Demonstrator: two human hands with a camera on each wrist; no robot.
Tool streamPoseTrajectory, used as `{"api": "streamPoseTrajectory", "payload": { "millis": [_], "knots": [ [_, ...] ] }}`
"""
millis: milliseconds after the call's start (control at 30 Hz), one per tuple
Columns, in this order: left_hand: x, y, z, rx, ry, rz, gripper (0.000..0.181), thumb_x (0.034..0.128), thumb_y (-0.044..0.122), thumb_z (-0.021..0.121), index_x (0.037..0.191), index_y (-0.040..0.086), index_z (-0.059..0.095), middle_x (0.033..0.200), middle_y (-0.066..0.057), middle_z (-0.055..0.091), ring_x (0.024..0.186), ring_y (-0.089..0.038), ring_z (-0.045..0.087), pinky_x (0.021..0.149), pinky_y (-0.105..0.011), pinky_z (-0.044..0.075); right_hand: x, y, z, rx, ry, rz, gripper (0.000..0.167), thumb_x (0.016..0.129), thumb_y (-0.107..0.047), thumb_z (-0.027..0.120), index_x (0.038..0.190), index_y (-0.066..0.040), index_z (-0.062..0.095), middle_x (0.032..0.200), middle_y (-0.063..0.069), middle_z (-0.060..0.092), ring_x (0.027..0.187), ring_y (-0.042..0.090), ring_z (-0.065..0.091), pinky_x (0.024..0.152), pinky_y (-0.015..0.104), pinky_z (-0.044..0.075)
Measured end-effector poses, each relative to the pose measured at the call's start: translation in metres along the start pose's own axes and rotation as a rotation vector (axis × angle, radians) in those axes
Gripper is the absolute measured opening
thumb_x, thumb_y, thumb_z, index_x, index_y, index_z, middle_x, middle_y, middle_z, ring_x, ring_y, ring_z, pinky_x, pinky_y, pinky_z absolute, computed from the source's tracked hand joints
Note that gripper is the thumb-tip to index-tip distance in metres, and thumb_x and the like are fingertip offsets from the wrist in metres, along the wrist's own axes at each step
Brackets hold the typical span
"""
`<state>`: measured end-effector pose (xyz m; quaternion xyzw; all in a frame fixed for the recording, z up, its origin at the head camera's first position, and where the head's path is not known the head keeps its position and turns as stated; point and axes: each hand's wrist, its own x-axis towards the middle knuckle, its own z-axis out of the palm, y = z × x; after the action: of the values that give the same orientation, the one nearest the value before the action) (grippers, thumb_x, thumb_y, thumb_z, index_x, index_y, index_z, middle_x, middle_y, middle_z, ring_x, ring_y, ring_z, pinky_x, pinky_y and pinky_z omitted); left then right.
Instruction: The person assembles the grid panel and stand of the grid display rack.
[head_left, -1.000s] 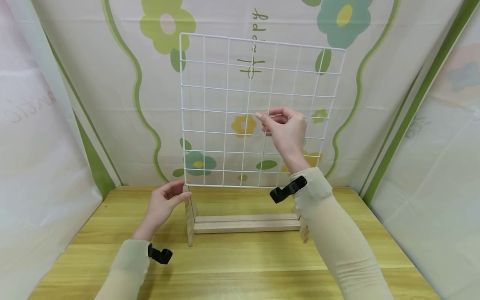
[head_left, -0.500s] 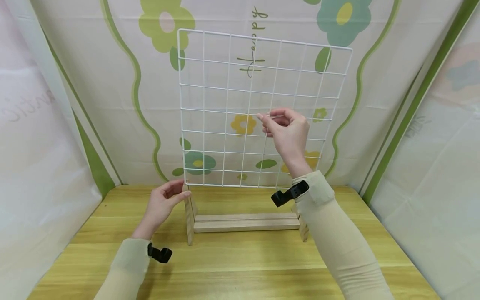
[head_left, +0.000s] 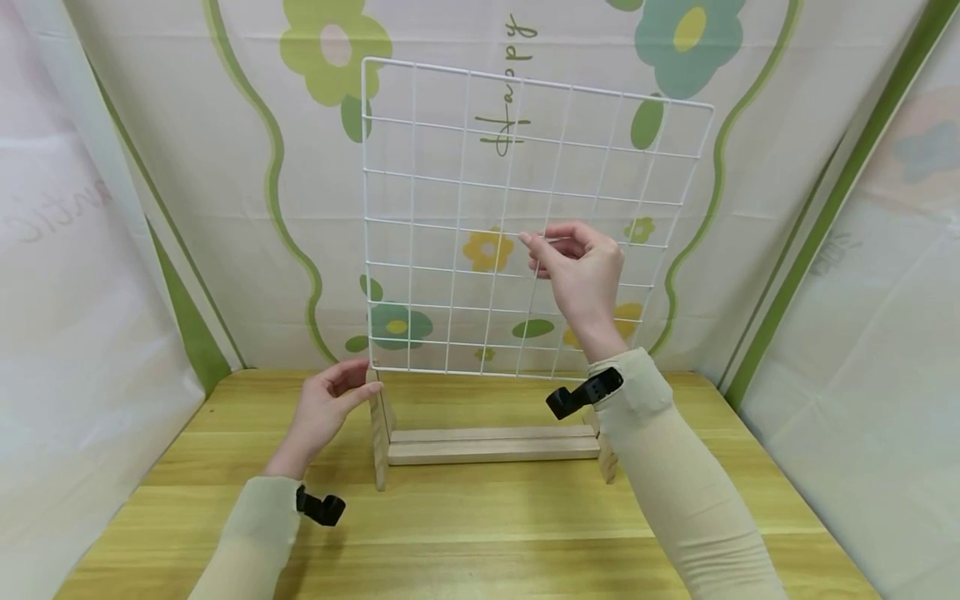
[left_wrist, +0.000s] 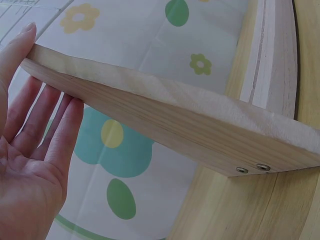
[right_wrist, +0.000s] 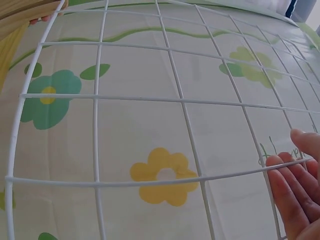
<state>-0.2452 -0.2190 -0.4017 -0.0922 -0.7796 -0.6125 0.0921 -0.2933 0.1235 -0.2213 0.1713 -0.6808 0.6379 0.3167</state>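
A white wire grid panel stands upright above a wooden stand, its right side tilted a little downward. My right hand pinches the grid's wires right of its middle; in the right wrist view, fingers lie around one wire. My left hand grips the top of the stand's left side board, thumb on one side and fingers on the other, as the left wrist view shows on the board. The grid's lower left corner meets that board's top. My right forearm hides the lower right corner.
The stand rests on a wood-grain table. Behind it hangs a white cloth printed with flowers. Pale cloth walls with green edges close in the left and right sides. Two screw heads show low on the side board.
My right hand has moved slightly right and down, and the grid's upper right corner has shifted to the right with it. The left hand and the stand stay in place.
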Motion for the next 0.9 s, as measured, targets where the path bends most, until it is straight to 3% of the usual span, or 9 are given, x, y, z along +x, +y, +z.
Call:
{"api": "streamPoseTrajectory", "payload": {
  "millis": [900],
  "knots": [
    [-0.0002,0.0025,0.0028,-0.030,0.003,0.049,0.049,0.0946,0.022,0.077,0.135,0.000,0.062,0.121,-0.017,0.067,0.108,-0.015,0.064,0.088,-0.022,0.054,0.0061,-0.0102,-0.0004,-0.042,-0.030,-0.049,0.027,0.084,-0.024,0.088,0.092,-0.002,0.073,0.084,0.008,0.075,0.067,0.024,0.071,0.064,0.037,0.062]
  ]
}}
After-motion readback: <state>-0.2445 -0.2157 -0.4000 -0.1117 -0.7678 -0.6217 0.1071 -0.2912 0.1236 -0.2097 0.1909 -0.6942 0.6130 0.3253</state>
